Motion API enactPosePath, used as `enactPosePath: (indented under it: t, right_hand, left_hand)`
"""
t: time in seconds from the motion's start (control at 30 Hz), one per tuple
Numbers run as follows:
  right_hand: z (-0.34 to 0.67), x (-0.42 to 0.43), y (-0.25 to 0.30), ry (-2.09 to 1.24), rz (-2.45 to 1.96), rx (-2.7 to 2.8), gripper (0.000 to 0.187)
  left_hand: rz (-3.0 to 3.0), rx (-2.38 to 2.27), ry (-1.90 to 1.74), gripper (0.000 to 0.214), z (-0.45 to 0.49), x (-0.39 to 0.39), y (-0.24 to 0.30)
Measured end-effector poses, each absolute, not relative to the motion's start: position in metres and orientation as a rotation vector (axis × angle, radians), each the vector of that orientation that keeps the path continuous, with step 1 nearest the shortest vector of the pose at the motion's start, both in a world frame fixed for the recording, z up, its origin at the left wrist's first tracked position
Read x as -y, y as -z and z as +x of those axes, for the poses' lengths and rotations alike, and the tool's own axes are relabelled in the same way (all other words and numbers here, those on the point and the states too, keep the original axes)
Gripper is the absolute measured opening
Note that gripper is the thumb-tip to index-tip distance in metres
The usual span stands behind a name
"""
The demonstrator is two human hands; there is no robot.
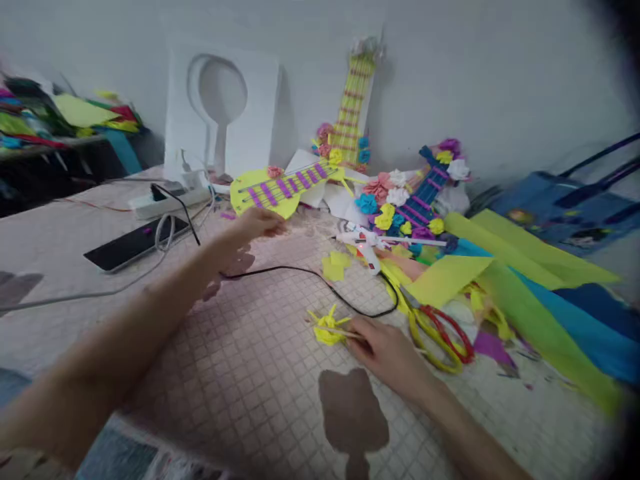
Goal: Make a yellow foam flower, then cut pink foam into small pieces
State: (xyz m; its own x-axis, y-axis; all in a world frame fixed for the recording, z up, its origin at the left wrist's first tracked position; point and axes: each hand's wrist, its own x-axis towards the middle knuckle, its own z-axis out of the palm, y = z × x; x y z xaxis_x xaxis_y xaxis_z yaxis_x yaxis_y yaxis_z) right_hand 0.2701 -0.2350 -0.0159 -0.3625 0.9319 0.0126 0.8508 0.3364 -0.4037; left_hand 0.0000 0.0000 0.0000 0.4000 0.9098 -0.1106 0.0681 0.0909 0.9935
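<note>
My right hand [383, 343] is closed on a thin light-coloured stick [336, 330], whose tip lies across a crumpled yellow paper flower [327, 332] low over the table. Farther off, my left hand [263, 223] reaches to the lower edge of a yellow paper guitar [273, 190] with purple bars and dark strings. Its fingers are bent and blurred, and whether they grip the guitar I cannot make out. Beyond my right hand, a white glue gun [369, 257] with a small red light lies on its side. Small yellow paper squares [336, 265] lie between the hands.
Scissors with red handles [453, 333] lie right of my right hand, beside coloured paper sheets [540, 313]. A black cord [300, 268] crosses the middle. A phone [135, 243] and power strip [170, 201] are at left. Flowered guitars [353, 113] and a white foam board [175, 113] stand behind.
</note>
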Motion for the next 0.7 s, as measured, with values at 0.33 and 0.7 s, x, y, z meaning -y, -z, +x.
enactPosePath:
  t: [0.33, 0.7]
  right_hand:
    - [0.270, 0.234, 0.018, -0.448, -1.590, 2.365, 0.007]
    - [0.271, 0.234, 0.018, -0.467, -1.603, 2.363, 0.008]
  left_hand:
    - [1.480, -0.986, -0.680, 0.010, 0.022, 0.020, 0.001]
    - [1.842, -1.246, -0.899, 0.021, 0.025, 0.012, 0.012]
